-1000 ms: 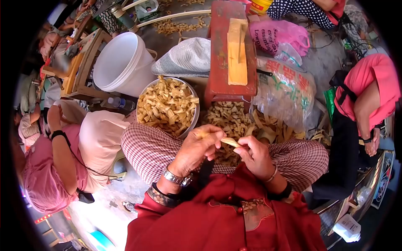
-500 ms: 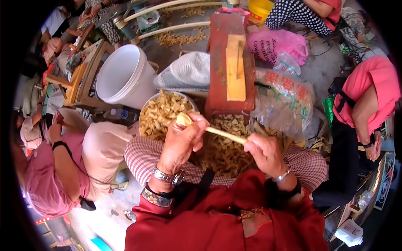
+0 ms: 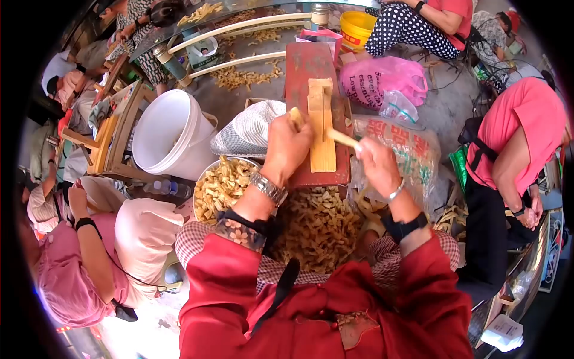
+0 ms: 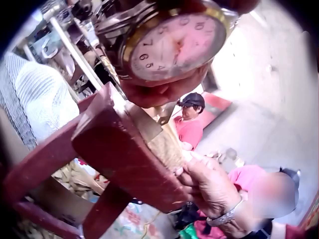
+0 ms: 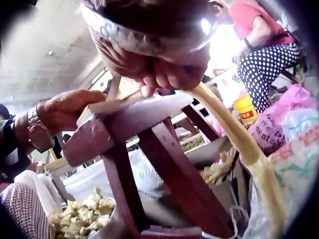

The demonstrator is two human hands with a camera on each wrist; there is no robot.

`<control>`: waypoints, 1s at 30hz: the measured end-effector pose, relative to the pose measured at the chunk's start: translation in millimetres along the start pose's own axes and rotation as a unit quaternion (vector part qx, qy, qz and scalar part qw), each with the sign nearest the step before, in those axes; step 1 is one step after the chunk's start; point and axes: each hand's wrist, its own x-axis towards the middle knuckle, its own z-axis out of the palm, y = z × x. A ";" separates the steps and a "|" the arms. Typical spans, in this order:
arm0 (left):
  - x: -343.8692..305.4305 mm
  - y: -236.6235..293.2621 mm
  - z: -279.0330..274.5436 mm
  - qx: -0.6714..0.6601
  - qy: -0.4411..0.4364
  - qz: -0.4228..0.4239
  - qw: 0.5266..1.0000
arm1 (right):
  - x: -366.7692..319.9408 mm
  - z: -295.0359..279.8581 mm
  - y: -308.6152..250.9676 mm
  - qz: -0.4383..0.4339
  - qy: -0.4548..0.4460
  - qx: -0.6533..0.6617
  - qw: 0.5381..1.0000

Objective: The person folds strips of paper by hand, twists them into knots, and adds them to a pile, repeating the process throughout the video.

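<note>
Pale yellow strip [image 3: 342, 138] lies across the wooden block [image 3: 323, 149] standing on the red desk [image 3: 304, 66]. Left hand [image 3: 288, 146] is clenched round one end, just left of the block. Right hand [image 3: 375, 163] pinches the strip on the block's other side. Bowl [image 3: 239, 160] of cut pieces sits beside the left forearm.

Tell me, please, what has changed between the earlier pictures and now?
The left hand and right hand carried the strip forward to the block on the bench, where it now lies across the block. Both kept their grip on its ends; nothing was let go. The bucket and bowl stayed put.
</note>
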 end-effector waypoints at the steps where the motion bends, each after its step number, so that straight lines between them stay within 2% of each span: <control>1: -4.8 -4.7 -6.7 0.036 0.019 0.018 0.999 | -13.2 -2.9 -3.9 0.045 -0.023 0.040 0.998; 2: -12.3 -10.3 -14.7 0.074 0.037 0.033 0.996 | -24.0 -3.9 -4.6 0.056 -0.025 0.083 0.995; 3: -23.1 -5.1 -24.9 0.015 0.004 -0.040 0.999 | -37.4 -3.4 -4.2 0.072 -0.027 0.129 0.989; 4: -38.8 11.4 -33.9 0.023 -0.013 -0.083 0.996 | -53.2 -2.8 -5.1 0.092 -0.029 0.176 0.980; 5: -53.6 18.9 -42.6 0.032 -0.035 -0.099 0.994 | -65.3 -6.7 -9.0 0.168 -0.080 0.251 0.950; 9: -111.2 -0.1 -61.4 0.072 -0.101 -0.163 0.979 | -88.6 -12.9 -50.6 0.178 -0.101 0.316 0.927; 10: -123.9 -14.1 -65.0 0.139 -0.117 -0.155 0.971 | -94.5 -10.0 -54.4 0.177 -0.108 0.329 0.921; 12: -147.9 -29.3 -62.1 0.166 -0.122 -0.210 0.956 | -103.0 -4.1 -72.4 0.131 -0.128 0.317 0.931; 14: -168.6 -45.8 -52.3 0.152 -0.170 -0.241 0.943 | -114.7 4.6 -91.7 0.073 -0.159 0.321 0.931; 15: -186.1 -74.3 -49.7 0.001 -0.182 -0.273 0.945 | -120.0 11.4 -98.3 -0.020 -0.151 0.252 0.956; 16: -194.4 -69.9 -43.6 -0.150 -0.232 -0.289 0.917 | -127.2 17.7 -107.3 -0.052 -0.158 0.273 0.947; 17: -211.1 -90.7 -30.3 -0.243 -0.231 -0.258 0.906 | -136.5 23.3 -113.7 -0.079 -0.181 0.251 0.948; 18: -218.1 -87.3 -18.3 -0.251 -0.240 -0.254 0.903 | -140.4 29.5 -124.2 -0.141 -0.145 0.268 0.942; 19: -220.4 -71.4 -5.1 -0.259 -0.249 -0.249 0.899 | -148.4 31.4 -132.2 -0.139 -0.167 0.260 0.941; 21: -206.9 -22.1 8.0 -0.273 -0.300 -0.459 0.790 | -167.5 41.0 -142.5 -0.153 -0.218 0.256 0.929; 23: -202.0 -36.1 9.8 -0.381 -0.291 -0.512 0.712 | -179.5 48.6 -149.0 -0.197 -0.254 0.247 0.914; 24: -198.7 -35.9 11.5 -0.432 -0.286 -0.536 0.667 | -176.4 40.4 -157.4 -0.188 -0.285 0.280 0.897; 25: -197.2 -32.5 11.9 -0.429 -0.268 -0.528 0.681 | -175.3 35.1 -161.7 -0.185 -0.298 0.282 0.893; 26: -197.8 -27.0 9.1 -0.389 -0.281 -0.505 0.718 | -175.5 32.1 -164.5 -0.182 -0.312 0.284 0.888; 28: -198.3 -15.8 1.1 -0.305 -0.304 -0.450 0.782 | -176.6 31.3 -168.2 -0.162 -0.248 0.351 0.888; 29: -201.3 -2.7 -1.6 -0.297 -0.283 -0.429 0.805 | -177.8 30.0 -168.5 -0.150 -0.215 0.382 0.886; 30: -206.0 -4.4 -12.4 -0.278 -0.291 -0.400 0.824 | -177.7 27.4 -166.2 -0.146 -0.164 0.364 0.905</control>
